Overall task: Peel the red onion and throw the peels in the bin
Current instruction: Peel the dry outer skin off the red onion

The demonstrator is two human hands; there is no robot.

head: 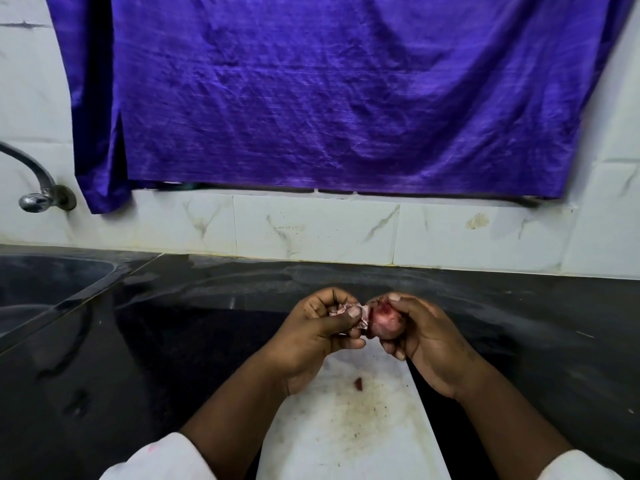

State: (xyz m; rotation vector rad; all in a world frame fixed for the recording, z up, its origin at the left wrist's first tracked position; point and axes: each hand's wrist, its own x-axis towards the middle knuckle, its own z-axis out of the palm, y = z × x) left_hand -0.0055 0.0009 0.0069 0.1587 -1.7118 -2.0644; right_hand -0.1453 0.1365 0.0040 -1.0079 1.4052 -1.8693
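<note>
My right hand (pixel 426 337) curls its fingers (pixel 394 300) round the red onion (pixel 384 323), held above the white board (pixel 346 438) on the desk (pixel 173 323). My left hand (pixel 318 330) pinches crumpled peels (pixel 363 318) just beside it. The skin looks papery. A hard tug could tear it short and drop scraps, and I see no bin.

Two hands (pixel 313 332) (pixel 427 337), one red onion (pixel 384 323), one cutting board (pixel 346 431), one tap (pixel 36 178).
</note>
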